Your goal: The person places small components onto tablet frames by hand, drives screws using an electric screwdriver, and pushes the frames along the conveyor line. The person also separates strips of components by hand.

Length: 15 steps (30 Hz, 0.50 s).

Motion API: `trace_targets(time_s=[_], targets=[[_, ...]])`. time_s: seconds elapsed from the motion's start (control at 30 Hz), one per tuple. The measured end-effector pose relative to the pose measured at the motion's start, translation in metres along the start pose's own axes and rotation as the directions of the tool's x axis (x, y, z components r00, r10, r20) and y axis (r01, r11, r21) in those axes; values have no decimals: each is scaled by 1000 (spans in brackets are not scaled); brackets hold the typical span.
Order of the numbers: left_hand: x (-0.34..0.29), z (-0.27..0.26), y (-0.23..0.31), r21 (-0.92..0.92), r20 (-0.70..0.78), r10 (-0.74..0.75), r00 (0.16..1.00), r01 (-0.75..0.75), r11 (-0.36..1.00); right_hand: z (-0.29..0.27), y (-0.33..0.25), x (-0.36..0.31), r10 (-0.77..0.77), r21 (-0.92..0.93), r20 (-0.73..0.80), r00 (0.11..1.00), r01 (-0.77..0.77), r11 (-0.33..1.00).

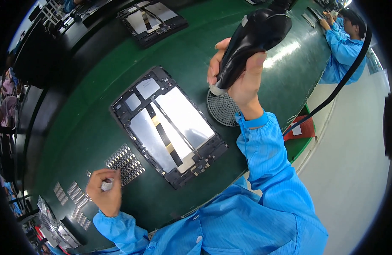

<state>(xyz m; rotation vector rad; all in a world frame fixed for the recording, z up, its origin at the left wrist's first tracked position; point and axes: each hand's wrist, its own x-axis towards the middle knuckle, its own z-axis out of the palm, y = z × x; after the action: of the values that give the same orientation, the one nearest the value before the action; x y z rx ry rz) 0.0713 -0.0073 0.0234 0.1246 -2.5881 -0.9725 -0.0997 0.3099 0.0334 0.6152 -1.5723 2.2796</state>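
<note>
My right hand (242, 80) is wrapped round a black handheld tool (255, 36) with a bulky rounded head and a narrower grip. It is held up over the far right of the bench; its exact kind does not show. Below that hand lies a round grey perforated disc (223, 109), partly hidden. My left hand (106, 191) is closed, thumb and forefinger together, with something whitish among the fingers. It hovers at a sheet of small parts in rows (127, 163). Between my hands lies an opened tablet (170, 127), with shiny metal plates and a dark flat ribbon cable.
More small-part strips (78, 195) and a clear plastic package (55, 225) lie at the left. Another opened tablet (151, 21) rests on a dark stack at the back. A black cable (332, 95) runs at right, past a red bag (302, 128). A co-worker (345, 46) sits far right.
</note>
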Motion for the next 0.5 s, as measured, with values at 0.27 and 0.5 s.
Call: trace_targets(time_s=[0.27, 0.5], targets=[[-30, 36, 24, -183, 227, 1, 974, 41, 982, 15, -13, 0, -50, 94, 59, 997, 45, 995], [-18, 43, 21, -270, 261, 201, 944, -128, 954, 73, -21, 7, -138, 403, 311, 940, 1, 915]])
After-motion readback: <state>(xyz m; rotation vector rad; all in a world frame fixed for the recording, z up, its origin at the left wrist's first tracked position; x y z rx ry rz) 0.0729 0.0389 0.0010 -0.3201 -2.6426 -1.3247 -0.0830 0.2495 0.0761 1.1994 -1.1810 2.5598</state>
